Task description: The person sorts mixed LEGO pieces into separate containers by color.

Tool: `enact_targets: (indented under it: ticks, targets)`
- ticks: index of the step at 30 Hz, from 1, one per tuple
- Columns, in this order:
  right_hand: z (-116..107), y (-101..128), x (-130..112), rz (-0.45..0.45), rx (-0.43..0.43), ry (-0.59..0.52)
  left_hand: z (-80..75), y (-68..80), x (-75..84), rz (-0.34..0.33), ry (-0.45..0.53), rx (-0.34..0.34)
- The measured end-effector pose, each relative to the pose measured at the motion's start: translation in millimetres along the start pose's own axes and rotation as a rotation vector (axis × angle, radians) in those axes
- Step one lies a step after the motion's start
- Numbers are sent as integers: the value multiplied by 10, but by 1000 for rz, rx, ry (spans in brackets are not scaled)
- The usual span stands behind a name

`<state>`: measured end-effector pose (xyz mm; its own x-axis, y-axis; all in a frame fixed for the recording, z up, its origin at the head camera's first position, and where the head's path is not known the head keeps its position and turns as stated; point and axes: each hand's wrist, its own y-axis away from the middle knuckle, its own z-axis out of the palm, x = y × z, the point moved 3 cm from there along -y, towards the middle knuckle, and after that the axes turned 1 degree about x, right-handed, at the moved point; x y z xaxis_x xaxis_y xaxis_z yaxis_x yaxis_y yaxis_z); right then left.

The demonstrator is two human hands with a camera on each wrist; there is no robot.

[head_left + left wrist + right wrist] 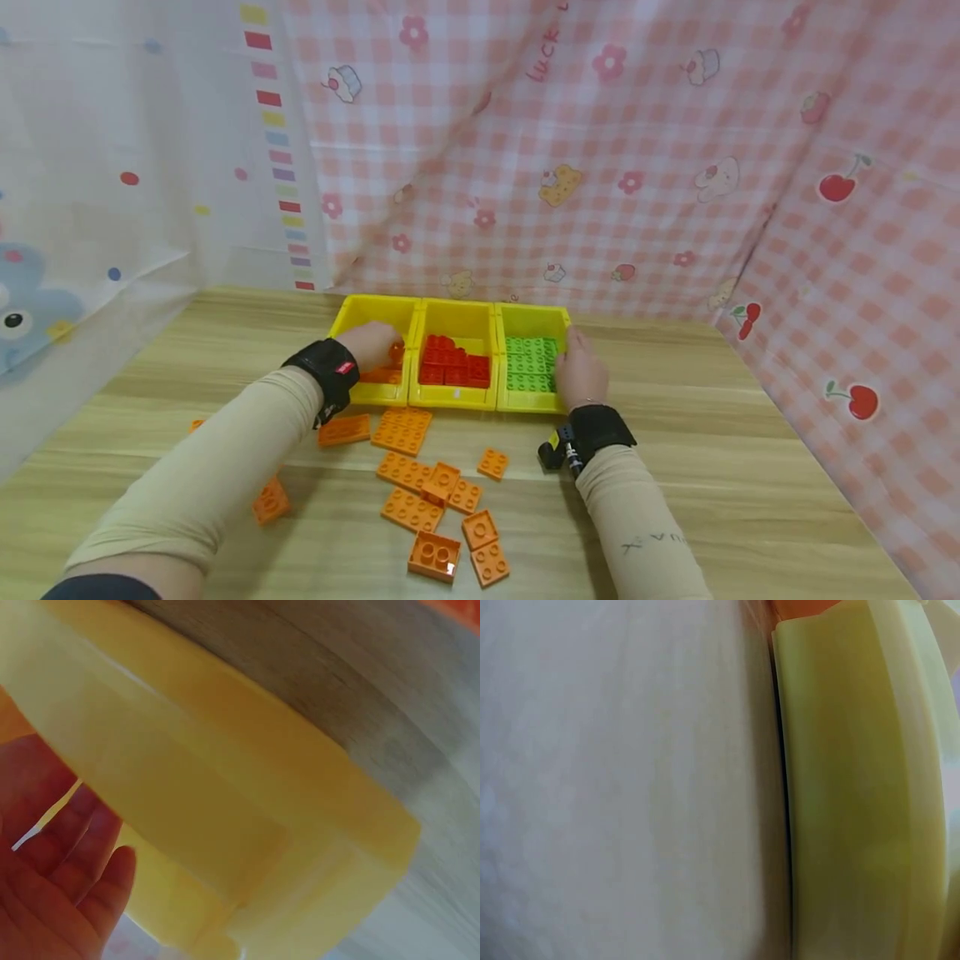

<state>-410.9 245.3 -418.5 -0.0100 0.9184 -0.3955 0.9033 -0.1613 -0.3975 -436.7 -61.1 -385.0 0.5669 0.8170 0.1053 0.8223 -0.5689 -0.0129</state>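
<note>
**Both hands at the row of yellow bins**

The left hand [372, 344] reaches into the left yellow bin [367, 312], where orange bricks [384, 374] lie; in the head view its fingers dip out of sight behind the bin's contents, so whether it grips a brick cannot be told; the left wrist view shows fingers [71, 859] lying fairly straight and loose beside the bin's yellow wall [247, 825], with nothing plainly held. The right hand [579, 371] rests against the right side of the green-filled bin [534, 315], its fingers laid relaxed along the rim; the right wrist view shows only that bin's outer wall [855, 795] close up beside the pale bench [622, 780]. Between the two stands the middle bin [459, 317], holding red bricks [453, 364]; green bricks [531, 365] fill the right one. Loose orange bricks [420, 487] lie scattered on the wooden bench [750, 450] just before the bins, between the two forearms.
</note>
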Motion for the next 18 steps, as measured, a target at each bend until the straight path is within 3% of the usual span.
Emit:
enact_targets:
  ticks: [4,8,13,18]
  targets:
    - [-24,-1,-16,-6,0,-6,54,-27,-74,7,38,-26]
    - [-40,-15,-25,-26,16,-1,48,-6,-116,-38,87,-43]
    - [-37,-10,-18,-24,24,13,70,25,-112,-101,71,-77]
    - [-22,2,-17,-11,13,17,131,27,-94,-101,70,-87]
